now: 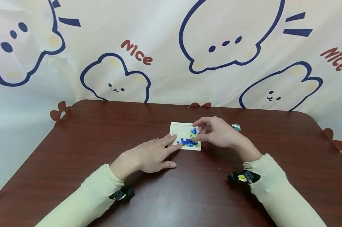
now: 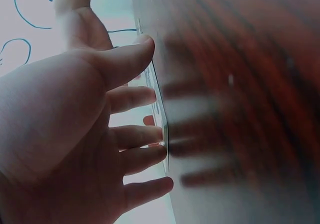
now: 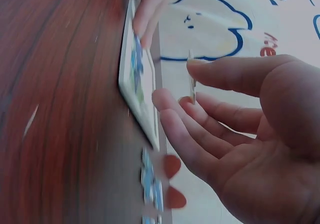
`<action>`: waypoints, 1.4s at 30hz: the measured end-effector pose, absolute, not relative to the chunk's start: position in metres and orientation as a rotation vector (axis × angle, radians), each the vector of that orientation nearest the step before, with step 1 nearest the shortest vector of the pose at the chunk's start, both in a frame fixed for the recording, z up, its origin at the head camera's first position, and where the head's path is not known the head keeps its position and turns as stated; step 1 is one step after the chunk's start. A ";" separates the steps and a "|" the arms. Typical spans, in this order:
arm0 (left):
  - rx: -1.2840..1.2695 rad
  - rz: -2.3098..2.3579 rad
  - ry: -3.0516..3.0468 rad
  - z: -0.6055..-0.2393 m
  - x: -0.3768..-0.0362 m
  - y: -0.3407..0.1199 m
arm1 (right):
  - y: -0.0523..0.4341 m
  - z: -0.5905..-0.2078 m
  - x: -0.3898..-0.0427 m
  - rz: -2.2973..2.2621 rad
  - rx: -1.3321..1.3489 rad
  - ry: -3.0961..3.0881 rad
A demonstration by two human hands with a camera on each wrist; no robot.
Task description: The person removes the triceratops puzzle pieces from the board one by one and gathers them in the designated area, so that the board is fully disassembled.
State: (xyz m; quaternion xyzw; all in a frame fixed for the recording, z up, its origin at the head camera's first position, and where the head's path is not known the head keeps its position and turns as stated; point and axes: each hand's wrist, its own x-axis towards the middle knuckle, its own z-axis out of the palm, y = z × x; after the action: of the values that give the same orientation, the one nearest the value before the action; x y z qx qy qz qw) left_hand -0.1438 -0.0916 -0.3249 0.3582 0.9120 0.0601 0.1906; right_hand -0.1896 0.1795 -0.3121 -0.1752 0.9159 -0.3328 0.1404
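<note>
A thin white puzzle tray lies on the table, with joined pieces of a blue dinosaur picture along its near side. My left hand rests its straight, spread fingertips on the tray's left part. Over the tray's right side, my right hand pinches a small puzzle piece with blue and green print. The right wrist view catches that puzzle piece edge-on between thumb and fingers, raised off the tray.
Loose puzzle pieces lie to the right of the tray; one loose piece shows behind the right wrist in the head view. A printed cloth hangs behind the dark wooden table.
</note>
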 end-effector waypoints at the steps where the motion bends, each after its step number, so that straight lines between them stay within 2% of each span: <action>1: 1.004 0.168 2.562 -0.325 -0.144 -0.092 | 0.183 -0.312 -0.189 -0.964 -0.494 2.652; 15: 0.994 0.187 2.558 -0.326 -0.143 -0.091 | 0.218 -0.320 -0.171 -0.859 -0.452 2.689; 42: 1.015 0.207 2.546 -0.328 -0.144 -0.093 | 0.224 -0.320 -0.170 -0.811 -0.419 2.627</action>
State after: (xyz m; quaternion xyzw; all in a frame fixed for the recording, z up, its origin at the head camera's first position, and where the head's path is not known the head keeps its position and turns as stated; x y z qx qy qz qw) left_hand -0.1440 -0.0933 -0.3281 0.3621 0.9084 0.0740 0.1954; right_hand -0.1703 0.2237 -0.3204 -0.1482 0.9292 -0.2870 0.1793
